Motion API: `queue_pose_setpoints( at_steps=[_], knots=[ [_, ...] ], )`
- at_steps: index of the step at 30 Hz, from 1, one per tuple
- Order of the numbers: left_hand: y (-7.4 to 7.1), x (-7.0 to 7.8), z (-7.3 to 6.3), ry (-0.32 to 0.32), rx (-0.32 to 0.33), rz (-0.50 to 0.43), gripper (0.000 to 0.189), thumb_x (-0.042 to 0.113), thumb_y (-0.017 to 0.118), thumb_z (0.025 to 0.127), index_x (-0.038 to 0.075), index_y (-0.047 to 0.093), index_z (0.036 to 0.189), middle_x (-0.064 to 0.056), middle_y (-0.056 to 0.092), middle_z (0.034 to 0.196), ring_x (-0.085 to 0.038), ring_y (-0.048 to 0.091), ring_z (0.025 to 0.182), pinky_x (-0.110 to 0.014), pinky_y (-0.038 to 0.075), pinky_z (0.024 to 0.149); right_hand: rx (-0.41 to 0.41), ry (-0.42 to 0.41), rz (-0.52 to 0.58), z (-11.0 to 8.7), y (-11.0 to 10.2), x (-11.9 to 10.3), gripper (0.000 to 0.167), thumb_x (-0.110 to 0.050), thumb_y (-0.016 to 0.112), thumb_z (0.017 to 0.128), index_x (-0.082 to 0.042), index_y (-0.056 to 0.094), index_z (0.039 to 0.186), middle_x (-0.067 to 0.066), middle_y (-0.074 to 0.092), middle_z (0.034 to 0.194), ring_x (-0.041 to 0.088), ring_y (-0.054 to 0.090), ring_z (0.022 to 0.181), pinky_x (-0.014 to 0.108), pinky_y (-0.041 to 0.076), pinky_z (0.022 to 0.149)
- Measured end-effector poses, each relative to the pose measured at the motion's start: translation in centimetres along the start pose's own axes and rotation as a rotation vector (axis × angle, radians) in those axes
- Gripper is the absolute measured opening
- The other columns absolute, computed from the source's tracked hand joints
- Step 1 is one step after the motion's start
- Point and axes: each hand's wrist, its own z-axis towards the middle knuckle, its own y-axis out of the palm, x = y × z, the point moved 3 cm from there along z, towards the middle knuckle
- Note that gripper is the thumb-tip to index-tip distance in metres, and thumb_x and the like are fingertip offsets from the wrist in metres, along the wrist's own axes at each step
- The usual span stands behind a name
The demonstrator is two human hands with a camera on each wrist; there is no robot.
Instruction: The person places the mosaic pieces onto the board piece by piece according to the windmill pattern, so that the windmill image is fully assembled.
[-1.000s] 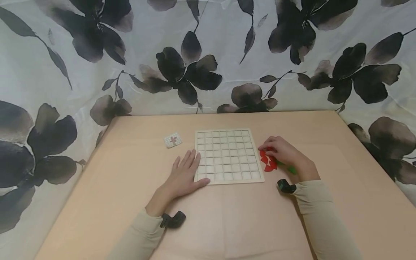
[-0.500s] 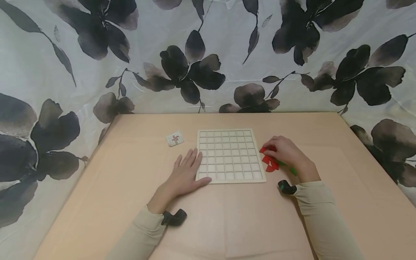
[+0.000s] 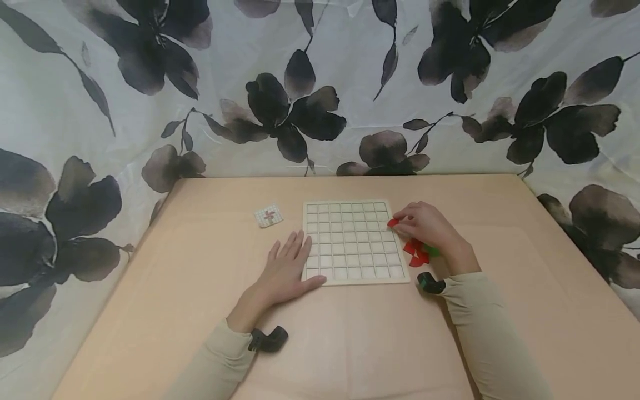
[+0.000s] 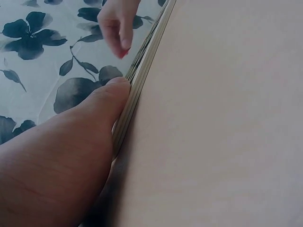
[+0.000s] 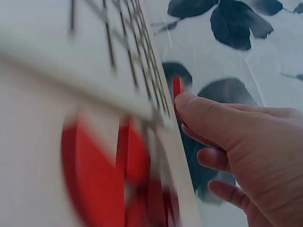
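A pale square board marked off in a grid of cells lies mid-table. My left hand rests flat along its left side, fingers straight, the thumb at the near left corner; in the left wrist view the thumb lies against the board's edge. Between thumb and fingertips, my right hand pinches a small red piece over the board's right edge. In the right wrist view that red piece stands thin and upright at the fingertips. Several other red pieces lie beside the board, under the right hand.
Green pieces lie next to the red ones, partly covered by the right wrist. Left of the board's far corner is a small card printed with a grid and a reddish flower shape. A floral cloth hangs behind the table.
My right hand has lifted a red piece from the pile and brought it leftward and up to the board's right edge. The left hand has stayed in place.
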Motion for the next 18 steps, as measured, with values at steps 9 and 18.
queue_pose_setpoints(
  at_steps=[9,18],
  knots=[
    [0.2,-0.1,-0.2,-0.006,0.004,0.017,0.097,0.074,0.039,0.085,0.009,0.014,0.153,-0.014,0.009,0.16,-0.029,0.005,0.149,-0.056,0.005,0.116,0.023,-0.072,0.059,4.8,2.0,-5.2,0.03,-0.026,0.07,0.086,-0.012,0.071,0.113,0.01,0.066,0.117,0.03,0.052,0.116,0.047,0.039,0.103],
    [0.0,0.1,-0.2,-0.001,0.0,0.026,0.097,0.075,0.037,0.085,0.009,0.014,0.153,-0.013,0.009,0.16,-0.028,0.005,0.149,-0.056,0.006,0.116,0.005,-0.059,0.052,7.1,4.3,-6.2,0.03,-0.027,0.07,0.086,-0.015,0.071,0.114,0.004,0.067,0.118,0.026,0.054,0.115,0.044,0.04,0.105]
  ],
)
